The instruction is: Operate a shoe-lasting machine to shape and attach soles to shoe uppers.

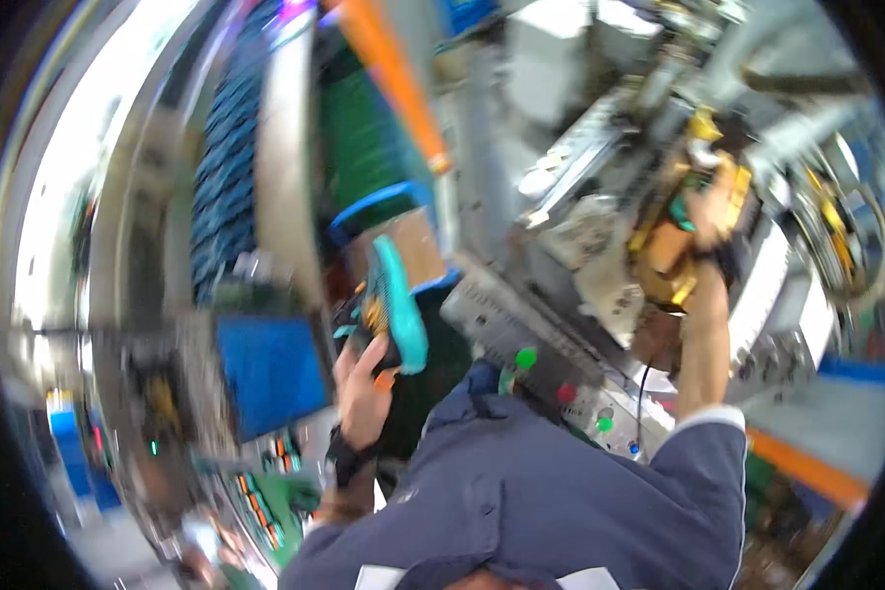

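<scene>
My left hand (364, 398), with a dark band at the wrist, grips the lower end of a long shoe-shaped piece (403, 320). It has a curved teal outer side with black textured and orange parts. The piece stands tilted, apart from the machine. At the right, my right hand (715, 208) reaches into a yellow and orange-brown fixture (669, 246). A small teal part (682, 210) shows beside its fingers. Motion blur hides whether the fingers close on anything.
Green and red buttons (566, 393) line the metal machine front before me. A blue bin (379, 208) with cardboard stands beyond the left hand. An orange post (398, 84) rises behind it. Several teal-and-orange pieces (259, 509) lie at lower left, near a blue panel (270, 374).
</scene>
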`<move>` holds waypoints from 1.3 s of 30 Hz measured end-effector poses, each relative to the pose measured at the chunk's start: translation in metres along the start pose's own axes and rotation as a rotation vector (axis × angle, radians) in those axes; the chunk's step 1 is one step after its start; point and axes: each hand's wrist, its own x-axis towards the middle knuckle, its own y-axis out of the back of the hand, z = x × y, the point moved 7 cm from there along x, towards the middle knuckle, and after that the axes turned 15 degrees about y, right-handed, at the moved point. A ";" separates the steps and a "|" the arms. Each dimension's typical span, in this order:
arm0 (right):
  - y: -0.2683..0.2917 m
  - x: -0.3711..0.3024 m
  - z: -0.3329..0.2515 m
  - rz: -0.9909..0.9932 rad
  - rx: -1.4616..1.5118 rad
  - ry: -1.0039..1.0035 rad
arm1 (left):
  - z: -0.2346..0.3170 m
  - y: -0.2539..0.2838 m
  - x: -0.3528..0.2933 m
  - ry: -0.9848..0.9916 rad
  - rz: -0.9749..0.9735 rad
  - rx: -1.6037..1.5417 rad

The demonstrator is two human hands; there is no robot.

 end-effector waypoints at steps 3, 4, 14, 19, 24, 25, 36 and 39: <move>0.132 -0.051 -0.214 -0.046 0.520 0.092 | -0.026 0.023 -0.031 0.027 0.001 -0.086; 0.142 -0.089 -0.251 -0.106 0.551 0.302 | -0.046 0.040 -0.030 -0.031 0.010 -0.147; -0.023 -0.332 -0.312 -0.677 0.555 0.679 | -0.152 0.157 -0.088 0.052 0.278 -0.433; -0.010 -0.316 -0.330 -0.656 0.588 0.703 | -0.202 0.282 -0.114 -0.062 0.571 -0.672; -0.001 -0.251 -0.438 -0.472 0.839 0.661 | -0.279 0.458 -0.130 -0.179 0.989 -0.848; 0.017 -0.231 -0.482 -0.408 0.862 0.713 | -0.284 0.491 -0.128 -0.130 1.069 -0.855; 0.330 -0.266 -1.046 -0.282 1.326 1.566 | -0.338 0.752 -0.113 0.068 1.705 -0.298; 0.358 -0.335 -1.194 -0.480 1.257 1.777 | -0.329 0.744 -0.108 0.286 1.684 -0.221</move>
